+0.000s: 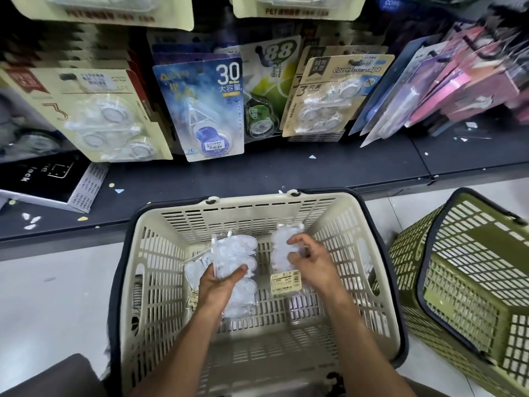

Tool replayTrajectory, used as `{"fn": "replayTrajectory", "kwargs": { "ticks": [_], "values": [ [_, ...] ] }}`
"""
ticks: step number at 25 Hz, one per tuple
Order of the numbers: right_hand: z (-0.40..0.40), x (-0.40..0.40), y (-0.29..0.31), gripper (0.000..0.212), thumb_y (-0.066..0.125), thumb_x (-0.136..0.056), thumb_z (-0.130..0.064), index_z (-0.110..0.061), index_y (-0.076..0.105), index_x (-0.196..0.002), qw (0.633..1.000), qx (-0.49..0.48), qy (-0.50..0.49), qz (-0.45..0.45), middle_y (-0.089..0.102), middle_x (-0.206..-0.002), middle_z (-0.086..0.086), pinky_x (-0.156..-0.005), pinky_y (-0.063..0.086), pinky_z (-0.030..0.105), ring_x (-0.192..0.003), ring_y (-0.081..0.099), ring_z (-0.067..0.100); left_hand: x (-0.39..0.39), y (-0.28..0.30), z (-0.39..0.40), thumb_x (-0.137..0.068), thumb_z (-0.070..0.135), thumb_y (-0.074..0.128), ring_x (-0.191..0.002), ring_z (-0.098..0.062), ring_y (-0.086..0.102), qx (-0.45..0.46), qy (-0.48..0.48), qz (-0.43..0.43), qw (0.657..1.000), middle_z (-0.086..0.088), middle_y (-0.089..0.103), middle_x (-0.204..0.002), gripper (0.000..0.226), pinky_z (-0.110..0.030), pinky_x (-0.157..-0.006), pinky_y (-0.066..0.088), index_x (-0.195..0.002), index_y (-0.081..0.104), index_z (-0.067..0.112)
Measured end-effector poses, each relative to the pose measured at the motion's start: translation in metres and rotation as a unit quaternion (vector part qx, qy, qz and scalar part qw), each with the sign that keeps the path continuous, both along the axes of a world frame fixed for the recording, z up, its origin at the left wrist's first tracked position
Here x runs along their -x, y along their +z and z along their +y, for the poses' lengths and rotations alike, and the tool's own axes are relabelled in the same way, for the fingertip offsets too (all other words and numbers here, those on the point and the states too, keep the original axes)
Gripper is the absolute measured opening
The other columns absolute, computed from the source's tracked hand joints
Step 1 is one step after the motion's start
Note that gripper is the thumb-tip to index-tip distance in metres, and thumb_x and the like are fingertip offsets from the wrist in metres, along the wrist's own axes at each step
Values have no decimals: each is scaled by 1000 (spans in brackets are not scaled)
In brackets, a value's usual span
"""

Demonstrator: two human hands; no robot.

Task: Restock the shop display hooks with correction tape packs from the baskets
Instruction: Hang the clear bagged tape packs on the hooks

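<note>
In the beige basket (160,253), my left hand (220,282) grips a bag of correction tape packs (234,253); my right hand (310,262) seemingly pinches another bag (282,253). Light, slippery film: grip the bunched tops.

A cream slatted plastic basket (160,270) fills the lower centre of the frame, with clear bagged correction tape packs (237,253) inside it. An olive green slatted plastic basket (472,285) lies tipped at the lower right, just beside it. Behind both runs a dark flat shelf (286,173); carded correction tape packs (200,110) hang above it across the upper frame.
</note>
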State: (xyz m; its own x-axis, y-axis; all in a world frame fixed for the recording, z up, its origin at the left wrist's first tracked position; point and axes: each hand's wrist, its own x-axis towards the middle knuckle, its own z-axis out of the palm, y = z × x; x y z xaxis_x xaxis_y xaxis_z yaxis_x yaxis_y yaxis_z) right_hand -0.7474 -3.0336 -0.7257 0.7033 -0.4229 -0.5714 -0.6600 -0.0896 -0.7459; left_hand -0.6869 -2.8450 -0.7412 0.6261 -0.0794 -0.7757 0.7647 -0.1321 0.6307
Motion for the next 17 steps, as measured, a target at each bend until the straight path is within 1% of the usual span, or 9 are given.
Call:
{"fn": "replayTrajectory", "kwargs": {
  "ticks": [2, 4, 6, 8, 10, 12, 13, 15, 17],
  "values": [
    [20, -7, 1, 66, 71, -87, -19, -50, 41, -136, 988, 106, 110, -6, 67, -100, -4, -73, 63, 39, -81, 71, 17, 1, 1, 0, -87, 28, 78, -145, -31, 40, 8, -17, -6, 1000, -10, 40, -160, 83, -38, -118, 30, -155, 34, 9],
    [44, -12, -1, 81, 71, -87, -37, -60, 20, -145, 983, 84, 157, -38, 68, -96, -2, -75, 60, 33, -80, 70, 16, 3, 3, 0, -87, 45, 71, -147, -32, 37, 14, -33, 7, 999, -10, 41, -159, 93, -43, -119, 29, -160, 23, 14],
    [60, -15, -3, 73, 62, -91, -53, -63, 15, -146, 983, 28, 180, -36, 66, -97, 3, -79, 52, 30, -87, 66, 19, 4, 5, 3, -82, 66, 63, -148, -33, 35, 42, -65, 33, 996, -11, 42, -159, 102, -48, -118, 29, -161, 20, 19],
    [68, -16, -5, 55, 55, -97, -47, -57, 29, -145, 983, -85, 155, -47, 68, -97, 0, -86, 48, 31, -95, 64, 17, 2, 4, 13, -66, 78, 73, -138, -33, 48, 57, -90, 44, 993, -9, 58, -143, 103, -47, -112, 39, -147, 45, 21],
    [69, -18, -14, 35, 52, -101, -27, -35, 51, -135, 979, -196, 2, -63, 71, -89, 4, -83, 52, 33, -89, 66, 21, -1, 0, 18, -71, 45, 89, -113, -25, 61, 27, -77, 23, 996, 3, 69, -104, 50, -33, -95, 48, -107, 59, 28],
    [70, -21, -41, 17, 52, -101, -16, -17, 63, -115, 957, -224, -185, -16, 72, -91, 13, -76, 59, 39, -84, 69, 28, -5, -9, 23, -77, 17, 86, -105, -20, 61, -47, -96, -19, 994, 11, 64, -94, 38, -30, -89, 51, -97, 56, 28],
    [73, -23, -56, 13, 54, -100, -17, -15, 64, -108, 956, -183, -228, 39, 72, -97, 14, -80, 60, 41, -88, 69, 30, -6, -10, 27, -77, 12, 85, -107, -19, 61, -66, -93, -19, 993, 10, 64, -98, 38, -34, -94, 54, -100, 57, 25],
    [81, -30, -75, 11, 62, -92, -21, -15, 62, -101, 965, -118, -197, 127, 72, -106, 11, -83, 59, 44, -95, 68, 29, -5, -21, 39, -76, 8, 85, -112, -21, 62, -84, -49, -36, 995, 3, 66, -111, 42, -31, -93, 58, -104, 57, 22],
    [98, -43, -83, 22, 69, -86, -20, -15, 55, -102, 973, -108, -150, 142, 66, -104, 6, -72, 56, 34, -92, 64, 25, -1, -33, 58, -80, 7, 83, -111, -25, 63, -107, 22, -62, 992, -5, 65, -121, 37, -14, -73, 58, -101, 55, 22]
  ]
}}
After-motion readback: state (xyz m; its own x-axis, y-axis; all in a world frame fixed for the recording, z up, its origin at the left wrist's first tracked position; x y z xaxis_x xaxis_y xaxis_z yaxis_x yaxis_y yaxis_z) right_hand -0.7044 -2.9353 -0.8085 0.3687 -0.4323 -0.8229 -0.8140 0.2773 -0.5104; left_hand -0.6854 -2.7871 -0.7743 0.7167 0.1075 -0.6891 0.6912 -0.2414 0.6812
